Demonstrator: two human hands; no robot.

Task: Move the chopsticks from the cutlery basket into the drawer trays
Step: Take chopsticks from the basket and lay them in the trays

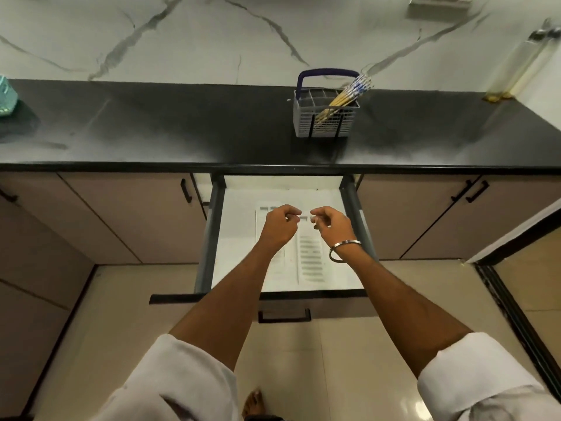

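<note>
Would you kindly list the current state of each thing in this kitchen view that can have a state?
drawer: pulled open, white trays inside
chopsticks: bundled in the basket, leaning right, none moved yet
cutlery basket: upright on the counter, handle raised
left hand: fingers curled, above the drawer, holding nothing visible
right hand: fingers curled, above the drawer, holding nothing visible
cabinet doors: closed

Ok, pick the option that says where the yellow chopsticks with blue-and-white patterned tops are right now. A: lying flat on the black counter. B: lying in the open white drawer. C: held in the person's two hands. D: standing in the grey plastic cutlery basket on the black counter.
D: the yellow chopsticks with blue-and-white tops lean bundled in the grey plastic cutlery basket on the black counter, not in the open drawer.
</note>
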